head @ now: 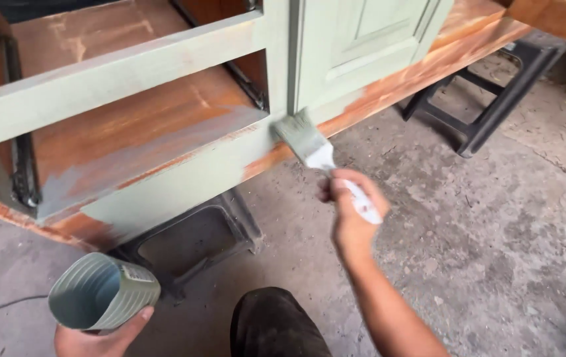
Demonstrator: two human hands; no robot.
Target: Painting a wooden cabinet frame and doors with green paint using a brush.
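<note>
A person is painting a wooden cabinet (184,178) pale green, seen from above. The right hand (351,211) is gripping the white handle of a paintbrush (309,145), its bristles pressing against the cabinet's lower front edge, just where green paint is meeting bare orange-brown wood. The left hand (98,337) — low in the frame — is holding a ribbed tin can (101,301) tilted on its side, its inside coated in the same green. The cabinet is lying on black plastic stools (488,99) above a rough concrete floor (494,251). One panelled door (362,46) is already looking fully green — the open compartment beside it is showing patchy grey streaks. The person's dark-clad knee (276,324) is showing between both arms.
</note>
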